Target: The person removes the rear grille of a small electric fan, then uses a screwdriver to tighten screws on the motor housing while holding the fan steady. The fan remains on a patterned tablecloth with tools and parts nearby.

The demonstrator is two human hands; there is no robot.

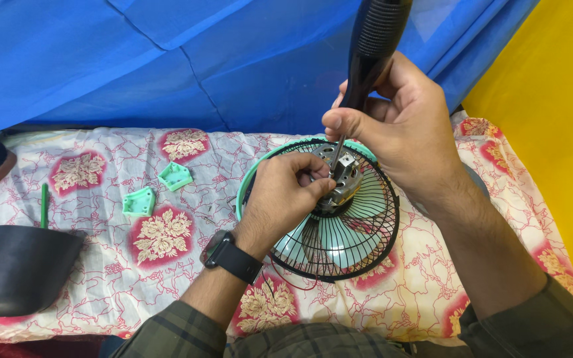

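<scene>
Black-handled, the screwdriver sits clenched in my right hand, tip down on the bare fan motor, which my left hand pinches just below. I judge the motor dense and rigid, the wire guard around it springy (better gripped at the motor). Further left lie two green brackets and a dark housing shell, contents unseen.

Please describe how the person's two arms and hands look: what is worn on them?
Both hands are bare, without gloves. The left hand has a black watch on its wrist. Both arms wear dark green checked sleeves, pushed up the forearms. The right hand has no watch visible.
</scene>
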